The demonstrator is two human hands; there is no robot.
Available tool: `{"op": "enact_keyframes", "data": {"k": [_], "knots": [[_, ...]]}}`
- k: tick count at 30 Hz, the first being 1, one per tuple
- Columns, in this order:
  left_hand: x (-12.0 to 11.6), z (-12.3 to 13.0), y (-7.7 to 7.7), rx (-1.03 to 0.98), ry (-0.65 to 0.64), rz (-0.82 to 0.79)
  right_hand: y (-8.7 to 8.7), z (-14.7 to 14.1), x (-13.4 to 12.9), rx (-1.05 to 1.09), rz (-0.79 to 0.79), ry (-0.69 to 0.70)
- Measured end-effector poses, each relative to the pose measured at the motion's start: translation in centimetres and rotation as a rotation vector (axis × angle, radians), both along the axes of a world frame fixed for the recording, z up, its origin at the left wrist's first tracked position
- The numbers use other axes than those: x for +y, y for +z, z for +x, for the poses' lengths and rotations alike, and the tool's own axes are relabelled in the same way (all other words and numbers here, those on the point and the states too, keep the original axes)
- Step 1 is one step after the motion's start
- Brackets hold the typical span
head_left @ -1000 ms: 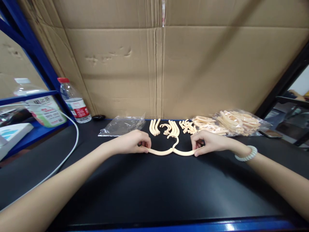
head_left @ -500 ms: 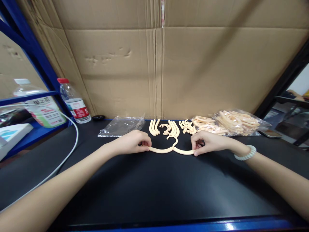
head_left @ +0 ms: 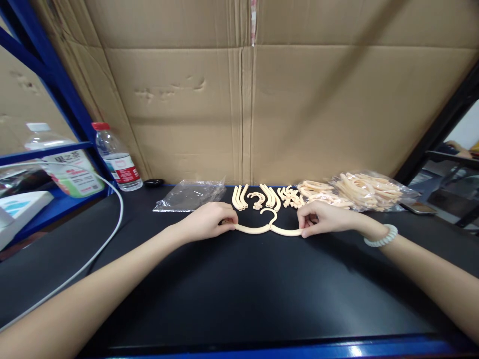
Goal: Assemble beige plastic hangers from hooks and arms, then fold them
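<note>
1. Compared with a second ago, our hanger [head_left: 271, 227] has tilted; its hook [head_left: 276, 215] shows rounder.
2. Our left hand [head_left: 211, 221] pinches its 9 o'clock end, our right hand [head_left: 325, 218] its 3 o'clock end, hiding both tips.
3. Black tabletop [head_left: 258, 289] gives us room toward 6 o'clock, reaching a blue edge [head_left: 269, 348].

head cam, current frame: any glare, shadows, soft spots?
Head view: sheen on the smooth black tabletop, glints on the flat clear plastic bag, a diagonal shadow across the brown cardboard backdrop; cream curved plastic hanger reads fairly sharp, black right-edge shelving looks soft.
</note>
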State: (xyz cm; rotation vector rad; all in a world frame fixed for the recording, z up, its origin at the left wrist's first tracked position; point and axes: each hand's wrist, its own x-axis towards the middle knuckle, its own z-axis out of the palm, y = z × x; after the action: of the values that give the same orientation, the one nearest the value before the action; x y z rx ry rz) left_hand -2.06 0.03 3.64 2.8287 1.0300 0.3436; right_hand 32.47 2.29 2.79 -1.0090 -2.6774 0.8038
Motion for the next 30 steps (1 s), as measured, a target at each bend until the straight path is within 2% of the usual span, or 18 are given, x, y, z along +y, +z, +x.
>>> {"op": "enact_keyframes", "data": {"k": [4, 11, 16, 20, 24, 30], "knots": [[-0.3, 0.2, 0.3, 0.023, -0.015, -0.021, 0.5, 0.1, -0.3, -0.074, -0.014, 0.024], [-0.3, 0.8, -1.1, -0.059, 0.027, 0.090, 0.3, 0.4, 0.1, -0.044, -0.029, -0.035], [-0.5, 0.9, -1.0, -0.053, 0.018, 0.094, 0.5, 0.6, 0.3, -0.055, -0.005, -0.028], [-0.8, 1.2, -1.1, -0.058, -0.008, 0.067, 1.1, 0.9, 0.0, -0.114, -0.073, 0.025], [-0.9, 1.8, -1.9, -0.108, 0.001, 0.112, 1.6, 1.2, -0.2, -0.163, -0.161, 0.016], [-0.8, 2.2, -2.8, -0.110, 0.067, 0.176, 1.1, 1.2, 0.2, -0.133, -0.079, -0.034]]}}
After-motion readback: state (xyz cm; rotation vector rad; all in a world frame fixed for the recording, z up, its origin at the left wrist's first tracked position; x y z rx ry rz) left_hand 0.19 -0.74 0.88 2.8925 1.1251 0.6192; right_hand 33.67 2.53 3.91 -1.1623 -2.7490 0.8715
